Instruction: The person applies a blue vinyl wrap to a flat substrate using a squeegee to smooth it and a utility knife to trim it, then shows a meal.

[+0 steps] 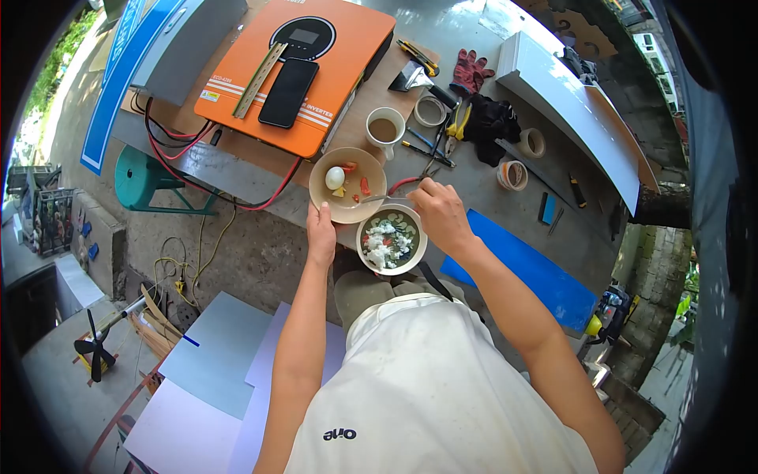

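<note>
My left hand (pixel 321 231) grips the near rim of a beige bowl (pixel 317 175). Inside that bowl are a whole white egg (pixel 335 178), a yellowish piece and red tomato pieces (pixel 365 186). My right hand (pixel 439 210) is closed on the handle of a metal spoon (pixel 387 197), whose end reaches over the beige bowl's near right side. Just below, close to my lap, a second bowl (pixel 421 251) holds white rice (pixel 387 243) with some red bits over a green patterned inside. A mug (pixel 385 126) of brown drink stands behind the beige bowl.
An orange inverter (pixel 347 47) carries a black phone (pixel 289 92) and a folding ruler (pixel 259 83). Pliers (pixel 459 122), tape rolls (pixel 430 111), a red glove (pixel 471 71) and a blue sheet (pixel 521 272) lie rightward. Red and black cables (pixel 260 207) hang at the left edge.
</note>
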